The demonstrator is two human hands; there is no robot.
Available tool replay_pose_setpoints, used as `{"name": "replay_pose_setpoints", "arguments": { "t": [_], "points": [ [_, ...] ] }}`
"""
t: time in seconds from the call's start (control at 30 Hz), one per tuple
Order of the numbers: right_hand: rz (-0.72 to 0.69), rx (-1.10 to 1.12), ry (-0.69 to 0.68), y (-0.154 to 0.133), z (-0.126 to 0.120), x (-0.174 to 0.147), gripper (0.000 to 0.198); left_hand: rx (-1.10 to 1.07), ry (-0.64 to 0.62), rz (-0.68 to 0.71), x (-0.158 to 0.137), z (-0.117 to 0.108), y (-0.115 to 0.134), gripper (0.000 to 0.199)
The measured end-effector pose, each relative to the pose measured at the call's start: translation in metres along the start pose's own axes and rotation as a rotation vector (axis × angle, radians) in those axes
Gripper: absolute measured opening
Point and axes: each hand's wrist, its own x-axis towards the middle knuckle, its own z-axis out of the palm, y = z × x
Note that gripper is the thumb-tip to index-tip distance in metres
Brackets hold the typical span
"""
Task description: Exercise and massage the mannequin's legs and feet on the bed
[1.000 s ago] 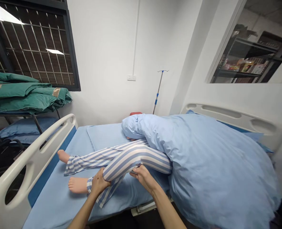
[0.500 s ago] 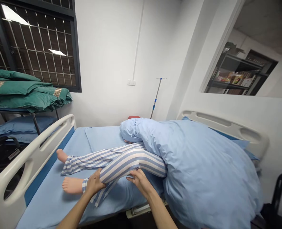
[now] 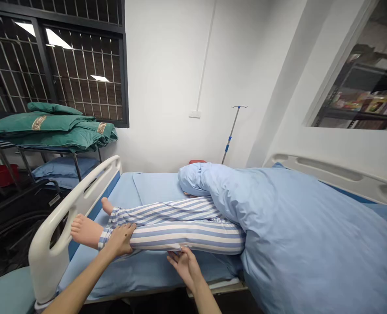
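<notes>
two legs in blue-and-white striped trousers [image 3: 219, 237] stretch across the middle of the frame, side by side on a bed [image 3: 137, 274], and i see both hands at the nearer one. the near leg [image 3: 160, 235] lies nearly straight, its bare foot [image 3: 86, 230] pointing toward the footboard [image 3: 44, 259] at lower left; i cannot tell whether its heel is resting on anything. the left hand [image 3: 121, 239], left of centre, is wrapped over the lower shin just above the ankle, holding it through the cloth. the right hand [image 3: 185, 265], at lower centre, is palm up with fingers loosely parted, the tips touching the underside of the same leg around the knee; how much weight it bears i cannot tell. the far leg [image 3: 173, 209] lies just behind, its foot [image 3: 107, 205] turned up.

a puffy light-blue quilt [image 3: 301, 235] fills the right of the frame and covers everything above the thighs, with the headboard [image 3: 324, 168] behind it. a drip pole [image 3: 232, 131] rises against the wall right of centre. folded green bedding [image 3: 59, 135] sits on a rack at the left, under a barred window [image 3: 88, 78] in the upper left, and part of a dark wheelchair [image 3: 13, 213] shows below.
</notes>
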Motion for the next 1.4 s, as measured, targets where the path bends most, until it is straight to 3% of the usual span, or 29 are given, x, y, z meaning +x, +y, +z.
{"name": "replay_pose_setpoints", "arguments": {
  "t": [0.17, 0.33, 0.47, 0.73, 0.9, 1.03, 1.23, 1.4],
  "points": [
    [0.028, 0.184, 0.114, 0.043, -0.016, 0.018, 0.021, 0.123, -0.047, 0.022, -0.015, -0.006, -0.002, 0.065],
    [0.033, 0.209, 0.110, 0.047, -0.021, 0.016, 0.022, 0.129, -0.097, -0.010, -0.021, 0.004, 0.001, 0.066],
    [0.032, 0.138, 0.044, 0.031, -0.017, 0.002, 0.018, 0.094, -0.087, -0.052, -0.021, 0.013, -0.001, 0.063],
    [-0.085, -0.062, -0.041, -0.029, 0.016, -0.021, 0.019, -0.101, 0.101, -0.070, -0.002, 0.024, 0.001, 0.064],
    [-0.143, -0.179, -0.058, -0.066, 0.035, -0.025, 0.020, -0.169, 0.142, -0.156, 0.019, 0.026, 0.020, 0.066],
    [-0.195, -0.322, -0.026, -0.088, 0.041, -0.026, 0.023, -0.267, 0.158, -0.178, 0.034, 0.043, 0.045, 0.061],
    [-0.215, -0.502, 0.021, -0.092, 0.029, -0.024, 0.024, -0.417, 0.139, -0.250, 0.039, 0.088, 0.074, 0.045],
    [-0.222, -0.546, 0.055, -0.085, 0.020, -0.019, 0.026, -0.422, 0.126, -0.248, 0.037, 0.091, 0.076, 0.041]
  ]
}}
